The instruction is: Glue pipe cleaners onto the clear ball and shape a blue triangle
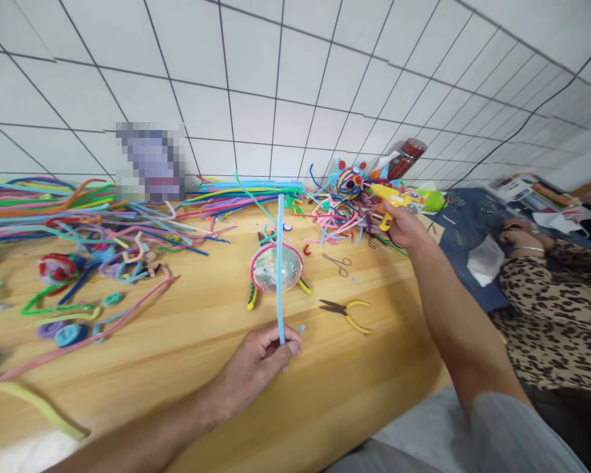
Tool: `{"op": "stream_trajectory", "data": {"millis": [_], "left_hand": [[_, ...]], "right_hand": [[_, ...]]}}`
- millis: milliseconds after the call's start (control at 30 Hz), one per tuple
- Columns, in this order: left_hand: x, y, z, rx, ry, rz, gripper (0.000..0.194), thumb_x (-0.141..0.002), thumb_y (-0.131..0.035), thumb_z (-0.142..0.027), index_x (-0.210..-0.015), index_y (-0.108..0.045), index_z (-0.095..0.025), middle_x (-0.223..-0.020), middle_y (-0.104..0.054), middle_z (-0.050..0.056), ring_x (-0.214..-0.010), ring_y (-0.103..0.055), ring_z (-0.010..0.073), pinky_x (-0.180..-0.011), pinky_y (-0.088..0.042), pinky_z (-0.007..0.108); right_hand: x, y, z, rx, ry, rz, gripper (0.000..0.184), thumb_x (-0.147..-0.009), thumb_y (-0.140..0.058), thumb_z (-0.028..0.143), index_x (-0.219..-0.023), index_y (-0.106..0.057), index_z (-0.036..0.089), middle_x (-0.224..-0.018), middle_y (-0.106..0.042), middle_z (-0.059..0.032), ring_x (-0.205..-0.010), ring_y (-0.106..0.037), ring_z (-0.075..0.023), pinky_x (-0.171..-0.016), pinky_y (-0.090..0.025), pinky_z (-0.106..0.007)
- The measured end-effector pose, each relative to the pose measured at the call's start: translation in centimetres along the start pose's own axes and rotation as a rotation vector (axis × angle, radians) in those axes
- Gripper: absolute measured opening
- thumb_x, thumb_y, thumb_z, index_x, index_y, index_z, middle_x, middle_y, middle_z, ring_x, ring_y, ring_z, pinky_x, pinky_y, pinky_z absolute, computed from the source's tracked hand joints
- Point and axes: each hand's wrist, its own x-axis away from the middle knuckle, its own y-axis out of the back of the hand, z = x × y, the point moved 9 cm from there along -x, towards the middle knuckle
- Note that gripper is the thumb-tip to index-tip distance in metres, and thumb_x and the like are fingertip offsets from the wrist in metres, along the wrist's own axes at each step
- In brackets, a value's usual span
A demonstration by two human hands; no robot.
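Clearly, we are partway through some craft work, with pieces at several stages. Our left hand (268,355) has its fingers clamped on a blue strip (280,226), which stands nearly upright above the counter (320,387), in front of a clear bowl (291,268) as we look down; whether the two touch we cannot tell. Our right hand (404,226) has its fingers closed around the handle of a yellow glue gun (390,195), out by the wall, its nozzle towards a spotted ornament (349,182). As far as done work goes, the bowl already has a pink rim, and we see a few wound coils (71,336) on the left, apparently finished. What seems left is the strip itself: its upper end is free, and we see no join to the bowl. Pliers (347,313) and scissors (338,264) lie unused, and plenty of uncut strips (39,210) are heaped along the wall.
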Motion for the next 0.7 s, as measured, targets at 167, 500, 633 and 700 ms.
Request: {"op": "stream_trajectory", "data": {"millis": [167, 500, 633, 700], "left_hand": [[-0.1, -0.1, -0.1, -0.040, -0.008, 0.011, 0.051, -0.091, -0.063, -0.066, -0.094, -0.070, -0.016, -0.074, -0.056, 0.000, -0.066, -0.045, 0.0129, -0.062, -0.038, 0.026], [-0.1, 0.3, -0.1, -0.069, 0.012, -0.036, 0.049, -0.089, -0.066, -0.063, -0.096, -0.071, -0.015, -0.076, -0.058, 0.001, -0.068, -0.053, 0.0144, -0.065, -0.043, 0.027], [0.1, 0.3, -0.2, -0.076, -0.013, -0.030, 0.048, -0.091, -0.065, -0.062, -0.100, -0.071, -0.015, -0.076, -0.058, 0.001, -0.067, -0.050, 0.0133, -0.064, -0.042, 0.027], [0.1, 0.3, -0.3, -0.066, -0.030, -0.029, 0.048, -0.091, -0.066, -0.062, -0.103, -0.071, -0.015, -0.078, -0.059, 0.001, -0.068, -0.050, 0.0129, -0.064, -0.042, 0.026]], "right_hand": [[4.8, 7.5, -0.4, -0.034, -0.076, -0.140, 0.017, -0.095, -0.072, 0.039, -0.090, -0.068, 0.023, -0.092, -0.078, -0.0058, -0.082, -0.078, -0.0238, -0.069, -0.071, -0.042], [2.6, 3.1, -3.3, -0.158, 0.065, -0.187, 0.025, -0.092, -0.075, 0.047, -0.089, -0.064, 0.025, -0.076, -0.076, -0.0014, -0.071, -0.076, -0.0199, -0.066, -0.068, -0.034], [-0.1, 0.5, -1.5, -0.057, 0.196, -0.210, 0.029, -0.088, -0.079, 0.047, -0.086, -0.062, 0.024, -0.074, -0.073, 0.0001, -0.067, -0.072, -0.0181, -0.061, -0.064, -0.031], [0.2, 0.8, -0.3, 0.023, 0.284, -0.250, 0.030, -0.085, -0.081, 0.046, -0.085, -0.062, 0.023, -0.072, -0.070, 0.0019, -0.063, -0.068, -0.0158, -0.058, -0.061, -0.028]]}}
